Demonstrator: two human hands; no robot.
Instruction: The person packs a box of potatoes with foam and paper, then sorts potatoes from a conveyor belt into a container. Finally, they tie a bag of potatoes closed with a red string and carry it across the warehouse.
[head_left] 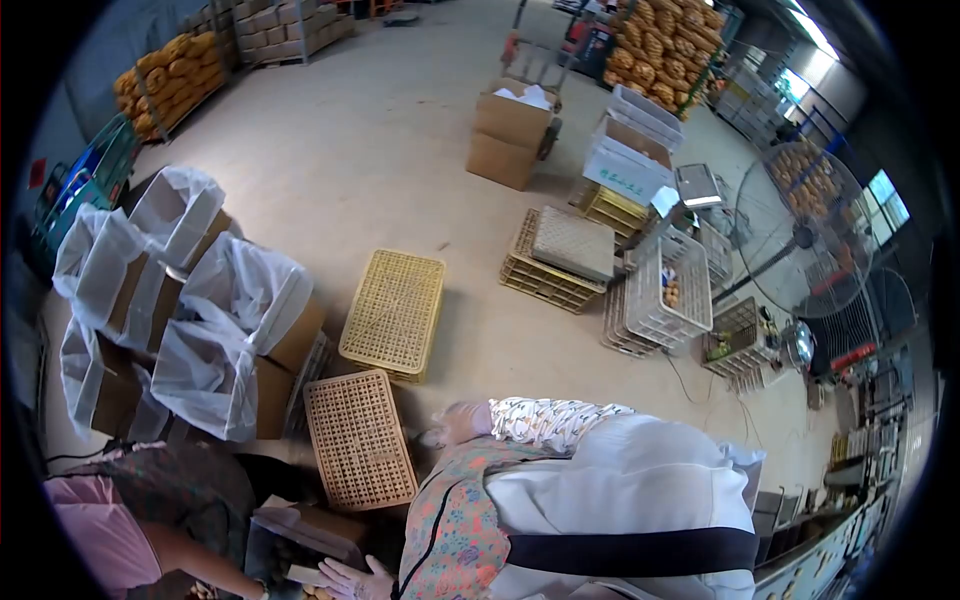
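Hands gloved and apart: left hand (350, 578) spread beside a cardboard box (300, 528), right hand (455, 422) at the upturned brown crate (360, 440), grip untellable; beyond both, bag-lined boxes (215, 340) open, seemingly unfilled.

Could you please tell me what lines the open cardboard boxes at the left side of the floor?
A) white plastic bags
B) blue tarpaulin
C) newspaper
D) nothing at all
A: white plastic bags sit inside the open cardboard boxes and fold out over their rims.
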